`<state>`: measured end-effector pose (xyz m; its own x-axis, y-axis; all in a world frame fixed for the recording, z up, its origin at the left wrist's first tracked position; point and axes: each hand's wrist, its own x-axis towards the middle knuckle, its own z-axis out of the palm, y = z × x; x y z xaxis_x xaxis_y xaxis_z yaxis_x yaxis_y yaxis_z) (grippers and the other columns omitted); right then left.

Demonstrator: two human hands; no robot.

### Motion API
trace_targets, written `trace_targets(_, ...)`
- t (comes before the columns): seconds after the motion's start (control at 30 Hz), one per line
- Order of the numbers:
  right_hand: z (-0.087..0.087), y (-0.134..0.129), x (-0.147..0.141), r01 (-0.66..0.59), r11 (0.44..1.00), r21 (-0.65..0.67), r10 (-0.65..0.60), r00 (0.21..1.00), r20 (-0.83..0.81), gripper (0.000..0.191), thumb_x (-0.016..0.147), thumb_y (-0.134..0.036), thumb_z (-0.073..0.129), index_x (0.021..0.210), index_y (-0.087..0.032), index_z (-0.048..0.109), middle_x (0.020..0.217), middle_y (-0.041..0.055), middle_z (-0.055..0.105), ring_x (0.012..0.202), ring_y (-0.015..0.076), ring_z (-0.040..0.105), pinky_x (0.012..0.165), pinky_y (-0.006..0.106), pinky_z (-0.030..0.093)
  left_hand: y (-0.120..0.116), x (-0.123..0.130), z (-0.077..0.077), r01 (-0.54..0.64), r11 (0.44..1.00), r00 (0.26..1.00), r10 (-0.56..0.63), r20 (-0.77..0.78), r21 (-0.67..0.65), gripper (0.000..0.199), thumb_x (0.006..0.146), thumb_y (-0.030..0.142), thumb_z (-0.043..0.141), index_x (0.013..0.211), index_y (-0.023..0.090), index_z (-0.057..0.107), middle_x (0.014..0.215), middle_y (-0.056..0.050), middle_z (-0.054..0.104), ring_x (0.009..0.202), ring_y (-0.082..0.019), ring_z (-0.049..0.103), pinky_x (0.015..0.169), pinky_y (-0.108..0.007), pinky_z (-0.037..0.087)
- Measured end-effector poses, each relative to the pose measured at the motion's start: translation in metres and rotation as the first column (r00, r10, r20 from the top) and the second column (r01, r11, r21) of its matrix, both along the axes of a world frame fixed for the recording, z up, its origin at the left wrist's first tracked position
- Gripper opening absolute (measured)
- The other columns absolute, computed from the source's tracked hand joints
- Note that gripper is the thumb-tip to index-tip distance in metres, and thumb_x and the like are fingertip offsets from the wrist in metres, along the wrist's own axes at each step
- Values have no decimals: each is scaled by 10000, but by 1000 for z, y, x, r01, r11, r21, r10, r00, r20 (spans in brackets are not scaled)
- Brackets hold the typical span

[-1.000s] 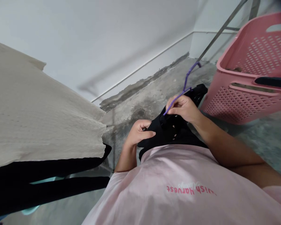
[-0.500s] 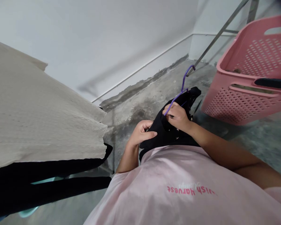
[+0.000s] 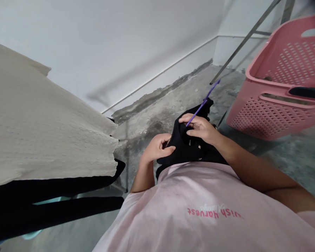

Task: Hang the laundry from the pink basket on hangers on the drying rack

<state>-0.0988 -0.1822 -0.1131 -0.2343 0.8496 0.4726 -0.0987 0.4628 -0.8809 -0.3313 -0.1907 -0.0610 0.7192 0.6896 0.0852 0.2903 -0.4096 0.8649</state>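
A black garment (image 3: 183, 150) with small shiny fasteners hangs in front of my body. My left hand (image 3: 159, 147) grips its left edge, thumb over the cloth and fingers curled behind it. A purple hanger (image 3: 205, 99) slants up out of the garment, its hook end pointing away to the upper right. My right hand (image 3: 199, 128) is around the hanger's lower part, with the fingertips at the garment's opening and the thumb below. The hanger's lower end is hidden in the cloth.
A pink perforated basket (image 3: 273, 117) stands at the right near a metal rack leg (image 3: 241, 47). Cream cloth (image 3: 49, 129) and black cloth (image 3: 54, 206) hang at the left. A pale wall meets the concrete floor ahead.
The hanger has turned so its hook shows edge-on. My right fingers have loosened from a pinch and spread somewhat at the garment's opening. The garment's far end has shifted left.
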Motion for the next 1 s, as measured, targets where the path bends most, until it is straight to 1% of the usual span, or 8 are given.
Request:
trace_targets(0.13, 14, -9, 1, 74, 997, -39, -78, 989, -128, 317, 878, -498, 662, 1050, -253, 766, 1081, 71, 658, 1010, 203, 628, 873, 326, 509, 3, -7, 9, -99, 967, 988, 124, -93, 234, 240, 796, 363, 681, 762, 189, 519, 730, 12, 525, 681, -150, 487, 656, -268, 375)
trace_targets(0.23, 25, -10, -1, 195, 981, 2, -194, 981, -27, 370, 936, -526, 578, 852, -221, 770, 897, 71, 677, 835, 173, 628, 730, 294, 505, 0, -7, 13, -198, 894, 955, 268, -124, 401, 237, 833, 371, 694, 961, 198, 595, 892, -34, 608, 842, -203, 557, 787, -312, 417)
trace_targets(0.33, 31, -8, -5, 160, 984, 72, -167, 981, 102, 419, 943, -539, 565, 796, -192, 747, 836, 66, 690, 786, 160, 631, 732, 289, 509, -6, -2, 13, -245, 868, 932, 333, -140, 433, 266, 883, 443, 660, 980, 199, 615, 913, -42, 617, 872, -206, 554, 805, -318, 414)
trace_targets(0.53, 27, -9, -11, 10, 976, 219, -61, 972, 227, 432, 984, -502, 509, 798, -171, 716, 839, 70, 698, 843, 158, 650, 823, 302, 523, -5, 10, 7, -292, 915, 920, 348, -179, 277, 334, 924, 478, 578, 771, 181, 571, 754, 2, 563, 724, -148, 487, 670, -271, 342)
trace_targets(0.67, 25, -12, -11, -52, 978, 204, -4, 965, 261, 361, 983, -436, 540, 823, -170, 725, 867, 71, 699, 870, 154, 654, 829, 294, 527, 6, 5, -3, -173, 982, 981, 164, -106, -79, 438, 845, 550, 639, 684, 168, 498, 652, 32, 447, 622, -110, 390, 595, -247, 284)
trace_targets(0.83, 25, -15, -11, -82, 979, 187, 32, 966, 257, 383, 980, -470, 535, 843, -174, 735, 909, 77, 706, 910, 157, 661, 862, 302, 531, 9, 1, -16, -159, 863, 978, 204, 42, -479, 474, 753, 581, 703, 706, 186, 445, 604, 67, 367, 533, -79, 294, 526, -233, 213)
trace_targets(0.9, 24, -14, -11, -72, 977, 200, 21, 968, 249, 392, 987, -470, 521, 849, -175, 740, 910, 77, 710, 919, 157, 661, 878, 306, 528, 6, 5, -16, -257, 893, 956, 292, 41, -369, 398, 787, 510, 660, 698, 191, 440, 604, 61, 380, 537, -87, 309, 537, -239, 233)
trace_targets(1.0, 21, -12, -12, -41, 976, 212, -20, 961, 276, 368, 996, -434, 515, 876, -175, 746, 900, 76, 715, 903, 159, 657, 862, 309, 524, 3, 14, -12, -465, 873, 880, 474, -31, 147, 253, 771, 262, 606, 633, 194, 405, 602, 47, 391, 581, -111, 355, 603, -269, 272)
